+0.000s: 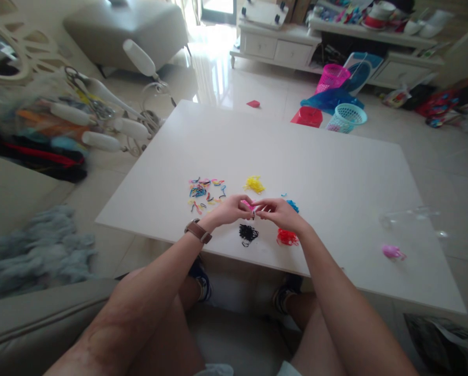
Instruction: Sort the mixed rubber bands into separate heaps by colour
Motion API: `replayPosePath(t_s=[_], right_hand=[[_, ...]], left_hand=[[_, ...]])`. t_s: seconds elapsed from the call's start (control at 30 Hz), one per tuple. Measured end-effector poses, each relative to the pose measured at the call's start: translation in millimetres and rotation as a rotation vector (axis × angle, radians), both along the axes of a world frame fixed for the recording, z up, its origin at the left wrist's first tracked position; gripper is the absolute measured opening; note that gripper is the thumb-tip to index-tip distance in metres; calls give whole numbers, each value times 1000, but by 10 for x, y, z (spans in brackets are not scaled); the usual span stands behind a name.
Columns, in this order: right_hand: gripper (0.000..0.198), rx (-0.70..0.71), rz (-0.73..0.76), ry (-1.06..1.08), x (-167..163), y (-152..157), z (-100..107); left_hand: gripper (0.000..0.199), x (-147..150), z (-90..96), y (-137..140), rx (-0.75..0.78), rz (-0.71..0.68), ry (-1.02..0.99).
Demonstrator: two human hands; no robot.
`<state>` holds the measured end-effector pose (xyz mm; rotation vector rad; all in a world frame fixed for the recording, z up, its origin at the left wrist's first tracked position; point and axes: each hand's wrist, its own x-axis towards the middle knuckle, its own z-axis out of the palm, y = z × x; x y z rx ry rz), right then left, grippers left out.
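Over the white table (234, 141), my left hand (236, 209) and my right hand (277, 211) meet fingertip to fingertip. Both are closed in a pinch around a small black rubber band (253, 214), mostly covered by the fingers. Just below lies a pile of black rubber bands (248, 233). Red bands (288, 237) sit beneath my right wrist, and blue bands (292, 206) show partly behind that hand. Pink bands (248, 206) peek out behind my fingers. Farther back is a yellow pile (255, 184). Multicoloured bands (198, 191) are scattered left of my left hand.
A pink object (393, 252) and a clear plastic item (408, 215) rest on the table's right side. Beyond the far edge stand a light blue basket (346, 118) and a red container (307, 116). A white lamp-like stand (140, 125) is at the left.
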<state>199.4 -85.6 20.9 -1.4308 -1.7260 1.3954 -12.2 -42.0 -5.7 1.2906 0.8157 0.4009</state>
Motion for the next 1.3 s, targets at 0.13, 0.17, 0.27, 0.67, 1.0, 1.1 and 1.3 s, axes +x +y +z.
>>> replayPosePath(t_s=[0.13, 0.17, 0.27, 0.67, 1.0, 1.1, 1.3], right_hand=[[19, -2, 12, 13, -43, 10, -52], [17, -7, 12, 11, -46, 10, -54], [15, -33, 15, 11, -46, 6, -52], [6, -151, 132, -17, -72, -45, -189], [11, -50, 61, -143, -151, -57, -179], [16, 34, -50, -95, -154, -41, -160], [17, 126, -131, -27, -210, -19, -164]], left_hand=[[32, 17, -19, -10, -17, -19, -9], [32, 19, -21, -11, -19, -22, -12], [33, 20, -25, -12, -16, -38, -6], [25, -61, -11, 80, 39, 113, 71], [19, -22, 19, 51, 53, 207, 46], [19, -18, 36, 48, 96, 211, 53], [18, -3, 92, 34, 128, 198, 55]])
